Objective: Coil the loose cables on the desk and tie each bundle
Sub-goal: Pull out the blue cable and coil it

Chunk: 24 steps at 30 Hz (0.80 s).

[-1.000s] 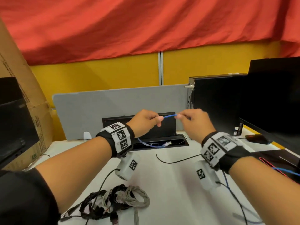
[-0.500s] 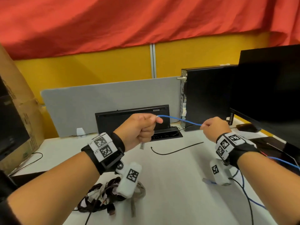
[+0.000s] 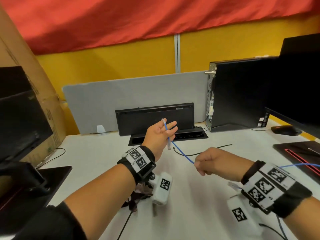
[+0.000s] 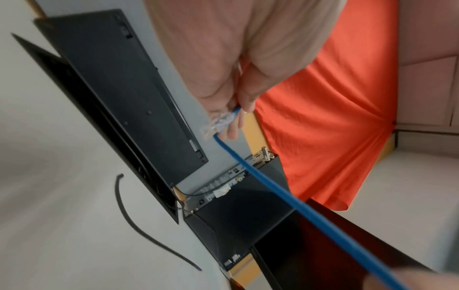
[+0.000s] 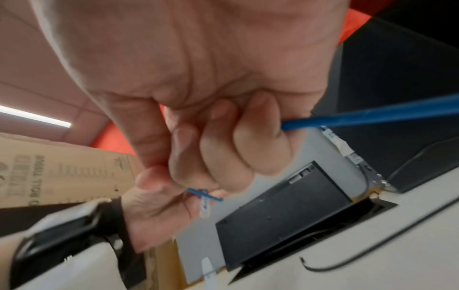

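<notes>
A thin blue cable stretches taut between my two hands above the white desk. My left hand is raised with its fingers spread straight. The cable's end crosses those fingers, and the clear plug hangs below them. In the left wrist view the thumb pins the blue cable against the fingers of the left hand, right at the plug. My right hand, lower and nearer me, is a fist around the cable. The right wrist view shows the blue cable leaving that right hand.
A dark tangle of cables lies under my left wrist. A loose black cable lies mid-desk near an open cable slot. A keyboard leans on the grey divider. A PC tower, monitor and mouse stand right, a cardboard box left.
My left hand went from a fist to spread fingers and rose. My right hand slid along the blue cable, down and toward me, so the span between the hands grew.
</notes>
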### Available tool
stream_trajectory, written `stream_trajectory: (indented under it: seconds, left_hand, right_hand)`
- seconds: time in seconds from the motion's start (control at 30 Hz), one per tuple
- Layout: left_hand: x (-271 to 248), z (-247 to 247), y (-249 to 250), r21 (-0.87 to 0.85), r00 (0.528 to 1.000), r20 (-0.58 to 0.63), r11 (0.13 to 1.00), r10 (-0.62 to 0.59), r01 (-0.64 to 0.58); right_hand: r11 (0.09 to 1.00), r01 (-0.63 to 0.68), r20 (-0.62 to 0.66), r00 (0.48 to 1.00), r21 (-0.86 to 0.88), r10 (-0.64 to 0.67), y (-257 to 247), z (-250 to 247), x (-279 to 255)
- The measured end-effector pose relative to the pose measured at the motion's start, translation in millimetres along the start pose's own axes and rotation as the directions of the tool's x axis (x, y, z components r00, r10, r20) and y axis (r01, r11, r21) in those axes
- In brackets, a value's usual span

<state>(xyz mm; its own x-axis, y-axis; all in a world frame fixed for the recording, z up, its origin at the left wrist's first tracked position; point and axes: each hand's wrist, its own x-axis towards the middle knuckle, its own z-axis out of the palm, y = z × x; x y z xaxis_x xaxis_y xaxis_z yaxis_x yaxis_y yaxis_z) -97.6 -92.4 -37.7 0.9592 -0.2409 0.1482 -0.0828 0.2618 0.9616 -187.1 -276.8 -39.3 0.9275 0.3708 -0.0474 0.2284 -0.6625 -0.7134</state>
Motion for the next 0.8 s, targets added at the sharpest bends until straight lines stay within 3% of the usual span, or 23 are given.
stream_trajectory:
  seconds: [0.1, 0.27, 0.4, 0.63, 0.8]
  left_hand:
    - [-4.3, 9.2, -3.1, 0.099, 0.996, 0.087, 0.995, -0.017, 0.009]
    - [-12.3, 21.4, -2.1, 0.206, 0.973, 0.225, 0.978, -0.048, 0.000]
    - [-12.9, 22.4, -1.2, 0.225, 0.945, 0.323, 0.974, -0.056, -0.019]
    - [8.0, 10.2, 3.4, 0.226, 0.920, 0.391, 0.970, -0.002, -0.094]
    - [35.6, -6.9, 3.0, 0.213, 0.953, 0.295, 0.968, 0.068, -0.135]
  right_hand:
    - [0.997, 0.048, -0.026, 0.999, 0.053, -0.047, -21.1, -9.8, -1.8]
    - [0.953, 0.174, -0.337, 0.938, 0.248, -0.083, -33.2, -35.5, 9.3]
    - [0.941, 0.212, -0.439, 0.895, 0.265, -0.078, -30.1, -46.6, 24.3]
    - [0.947, 0.284, -0.529, 0.832, 0.151, -0.166, -21.5, -50.5, 67.1]
    - [0.940, 0.336, -0.610, 0.733, -0.060, -0.301, -15.4, -50.3, 102.6]
